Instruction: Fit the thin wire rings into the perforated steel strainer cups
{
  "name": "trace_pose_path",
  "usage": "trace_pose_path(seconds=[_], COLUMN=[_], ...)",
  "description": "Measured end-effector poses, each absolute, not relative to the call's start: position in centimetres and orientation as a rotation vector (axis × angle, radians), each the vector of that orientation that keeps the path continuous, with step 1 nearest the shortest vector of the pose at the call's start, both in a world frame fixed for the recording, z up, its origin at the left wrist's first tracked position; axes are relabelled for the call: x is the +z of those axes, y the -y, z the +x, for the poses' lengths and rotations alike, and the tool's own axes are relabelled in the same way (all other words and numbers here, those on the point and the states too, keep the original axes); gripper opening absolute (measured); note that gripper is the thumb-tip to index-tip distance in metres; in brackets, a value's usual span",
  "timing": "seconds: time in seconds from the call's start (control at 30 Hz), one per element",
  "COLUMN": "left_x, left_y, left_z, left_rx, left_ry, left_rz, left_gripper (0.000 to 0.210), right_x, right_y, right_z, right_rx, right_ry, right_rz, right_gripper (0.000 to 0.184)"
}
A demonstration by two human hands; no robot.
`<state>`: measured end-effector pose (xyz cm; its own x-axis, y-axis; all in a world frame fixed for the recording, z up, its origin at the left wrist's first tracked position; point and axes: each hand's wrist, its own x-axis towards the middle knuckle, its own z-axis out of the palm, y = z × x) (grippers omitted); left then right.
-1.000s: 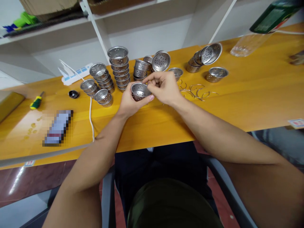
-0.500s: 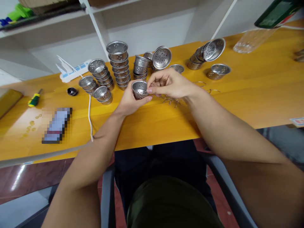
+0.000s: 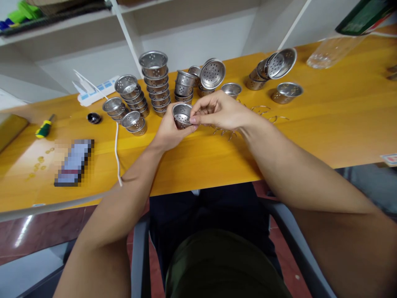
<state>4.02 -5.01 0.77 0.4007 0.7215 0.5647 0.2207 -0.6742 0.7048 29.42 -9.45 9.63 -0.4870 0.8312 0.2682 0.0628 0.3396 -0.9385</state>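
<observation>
A small perforated metal cup [image 3: 182, 115] is in my left hand [image 3: 167, 130], its fingers wrapped round the left side and the thumb stretched along the front. My right hand [image 3: 215, 109] is closed in a pinch at the cup's right rim, thumb and fingertips touching it. Whatever lies between those fingertips is too small to make out. Thin bent wires [image 3: 228, 133] lie on the table under and beside my right hand, partly covered by it. Behind my hands rises a tall stack of similar cups [image 3: 157, 85].
More cups [image 3: 130, 95] stand left, others [image 3: 212, 74] behind, and a leaning stack [image 3: 273, 68] at right with a single cup [image 3: 287, 92]. A phone [image 3: 74, 162], white cable [image 3: 117, 153], screwdriver [image 3: 45, 127], power strip [image 3: 98, 91] and plastic bottle [image 3: 335, 49] also lie on the yellow table [image 3: 335, 128].
Both hands keep almost the same hold on the cup. My right fingertips have shifted very slightly left along its rim, and the view has tilted a little.
</observation>
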Motion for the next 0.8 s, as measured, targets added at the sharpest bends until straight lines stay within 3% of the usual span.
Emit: trace_pose_path(seconds=[0.4,0.57,0.7,0.8], left_x=[1.6,1.1,0.5,0.5], left_y=[5.9,5.3,4.6,4.2], left_z=[4.3,4.2,4.5,4.7], left_rx=[1.159,1.187,1.284,1.324], left_ry=[-0.773,-0.762,-0.797,-0.820], left_rz=[2.114,2.116,2.050,2.013], left_gripper=[0.094,0.094,0.094,0.097], right_x=[10.8,10.0,9.2,8.8], right_y=[9.8,9.5,9.3,9.4], right_z=[30.5,30.2,29.9,29.8], right_rx=[1.215,1.229,1.053,0.830], right_ry=[1.944,1.890,1.799,1.816], right_rz=[-0.852,-0.836,-0.863,-0.932], right_gripper=[0.046,0.057,0.064,0.056])
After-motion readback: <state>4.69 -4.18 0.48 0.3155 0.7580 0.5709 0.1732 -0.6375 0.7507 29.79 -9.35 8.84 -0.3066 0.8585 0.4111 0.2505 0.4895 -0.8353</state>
